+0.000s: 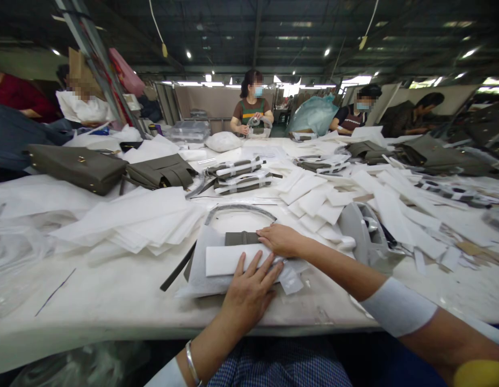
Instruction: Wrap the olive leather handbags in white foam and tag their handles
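My left hand (249, 287) lies flat with fingers spread on a white foam wrap (225, 259) folded round a grey-green leather strap piece (240, 238). My right hand (282, 239) rests on the same bundle's far right end, fingers pressed down on the wrap and strap. A thin grey strap (177, 268) sticks out to the lower left, and a curved handle (237, 208) arcs just behind the bundle. All lies on white tissue near the table's front edge.
Stacks of white tissue sheets (136, 220) lie to the left, cut white pieces (313, 201) to the right, a grey tool (364, 236) beside my right forearm. Grey handbags (78, 166) sit far left. Wrapped straps (241, 174) lie mid-table. Other people work across the table.
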A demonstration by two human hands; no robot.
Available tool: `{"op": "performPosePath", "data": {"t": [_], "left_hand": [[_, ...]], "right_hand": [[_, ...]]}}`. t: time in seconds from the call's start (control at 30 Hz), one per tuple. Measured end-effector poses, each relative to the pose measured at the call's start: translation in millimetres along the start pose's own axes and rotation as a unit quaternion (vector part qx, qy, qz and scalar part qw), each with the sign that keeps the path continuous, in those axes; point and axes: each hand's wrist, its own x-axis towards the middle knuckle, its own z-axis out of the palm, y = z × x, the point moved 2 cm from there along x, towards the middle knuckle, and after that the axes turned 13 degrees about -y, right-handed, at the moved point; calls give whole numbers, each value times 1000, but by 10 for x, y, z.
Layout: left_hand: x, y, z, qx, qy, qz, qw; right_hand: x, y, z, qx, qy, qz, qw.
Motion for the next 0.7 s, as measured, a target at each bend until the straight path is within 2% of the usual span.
{"op": "performPosePath", "data": {"t": [0.2,0.3,0.4,0.43,0.5,0.6,0.63,0.7], "left_hand": [[-13,0,-39,-5,-2,8,1000],[-18,1,-46,-3,1,9,1000],[-18,4,-48,-2,0,6,1000],[-17,6,-48,-3,-2,5,1000],[-13,8,-51,-8,-6,5,1000],[-5,6,-60,-22,-6,5,1000],[-3,5,-63,-25,-6,6,1000],[-2,3,-70,-24,-4,7,1000]], "right_hand": [[50,12,-49,-12,-29,93,995],[27,26,-114,-5,-27,84,996],[-204,21,-105,22,-9,50,998],[-338,2,-78,44,20,33,998],[-677,-73,12,101,124,4,987],[-1248,-261,229,160,313,11,936],[-1404,-340,318,165,346,16,924],[-1601,-502,495,162,351,10,922]]}}
